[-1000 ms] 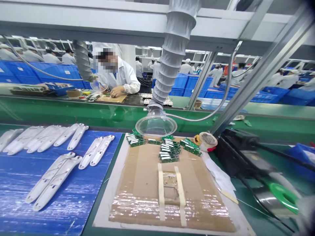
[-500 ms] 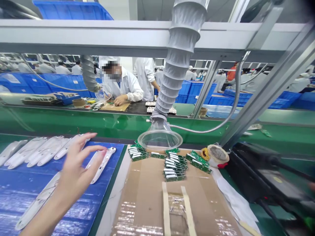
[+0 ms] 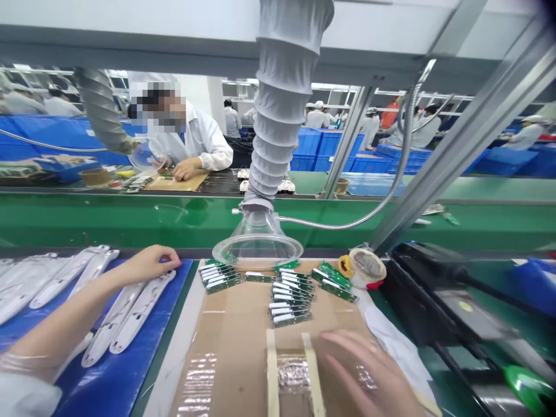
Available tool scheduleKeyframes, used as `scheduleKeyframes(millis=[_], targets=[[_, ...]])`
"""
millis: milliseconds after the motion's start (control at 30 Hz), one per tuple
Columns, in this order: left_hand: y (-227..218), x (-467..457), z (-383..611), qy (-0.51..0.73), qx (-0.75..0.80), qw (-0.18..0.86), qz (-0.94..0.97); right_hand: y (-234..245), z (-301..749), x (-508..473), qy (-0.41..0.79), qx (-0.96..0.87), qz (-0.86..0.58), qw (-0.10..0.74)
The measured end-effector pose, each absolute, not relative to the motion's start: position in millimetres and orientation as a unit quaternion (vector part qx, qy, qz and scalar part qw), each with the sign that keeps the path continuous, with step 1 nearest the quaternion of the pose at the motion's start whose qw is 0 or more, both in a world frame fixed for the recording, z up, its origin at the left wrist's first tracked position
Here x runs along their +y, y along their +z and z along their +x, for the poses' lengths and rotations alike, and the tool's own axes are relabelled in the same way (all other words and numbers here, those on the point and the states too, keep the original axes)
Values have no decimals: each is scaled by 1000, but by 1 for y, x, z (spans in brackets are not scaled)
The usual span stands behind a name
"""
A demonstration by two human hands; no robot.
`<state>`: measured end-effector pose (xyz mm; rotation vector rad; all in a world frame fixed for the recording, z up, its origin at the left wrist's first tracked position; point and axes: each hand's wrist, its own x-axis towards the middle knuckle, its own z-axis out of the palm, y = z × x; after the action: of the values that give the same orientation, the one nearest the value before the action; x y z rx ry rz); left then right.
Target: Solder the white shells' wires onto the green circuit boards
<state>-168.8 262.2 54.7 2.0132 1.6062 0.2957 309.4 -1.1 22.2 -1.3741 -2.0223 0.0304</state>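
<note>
My left hand [image 3: 152, 264] reaches over the blue mat [image 3: 160, 336], its fingers curled in a pinch at the far end of a long white plastic shell [image 3: 141, 313]. That shell lies on the mat beside another white shell [image 3: 110, 327]. Exactly how the fingertips meet the shell is partly hidden. My right hand [image 3: 373, 370], slightly blurred, is over the cardboard sheet [image 3: 234, 347] with thumb and fingers apart and nothing seen in it. To its left is a small fixture bordered by two cream tape strips [image 3: 272, 370]. Several green circuit boards [image 3: 291, 298] lie farther back.
A clear fume hood [image 3: 258, 249] on a grey duct hangs over the boards. A round pot [image 3: 367, 269] with a yellow sponge stands at the right, near black equipment [image 3: 434, 301]. More white shells [image 3: 65, 278] lie left. A co-worker [image 3: 186, 145] works across the green divider.
My left hand has gone from spread fingers above the shells to a pinch at one shell's far end. My right hand has come in over the cardboard. The view has shifted right.
</note>
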Motion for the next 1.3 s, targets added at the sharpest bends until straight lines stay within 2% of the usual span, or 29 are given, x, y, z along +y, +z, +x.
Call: scheduleKeyframes(millis=[67,133,267,333,433,467,600,667,1000,1067,1233,1300], targets=[[70,238,-176,158,589,292,736,17,292,22,18,-808,-492,325],[91,207,-183,214,590,296,720,8,280,43,-2,-813,-470,343],[116,136,-164,374,573,309,660,0,274,64,-18,-838,-424,343],[104,106,-133,396,560,365,630,6,279,62,-24,-847,-406,343],[62,81,-76,330,494,510,622,24,288,39,8,-848,-393,355],[46,78,-60,309,473,528,634,30,290,28,43,-848,-395,352],[-2,77,-23,302,455,507,667,40,288,-10,191,-841,-418,286],[-12,78,-19,310,458,509,660,33,283,-19,216,-841,-422,260],[-19,74,-20,360,466,515,623,-4,282,-30,36,-883,-393,254],[-19,74,-19,367,467,514,619,-8,281,-32,25,-889,-392,236],[-17,74,-19,374,474,504,618,-4,279,-37,-35,-912,-387,131],[-17,73,-18,373,478,501,618,5,292,-43,-40,-902,-407,140]])
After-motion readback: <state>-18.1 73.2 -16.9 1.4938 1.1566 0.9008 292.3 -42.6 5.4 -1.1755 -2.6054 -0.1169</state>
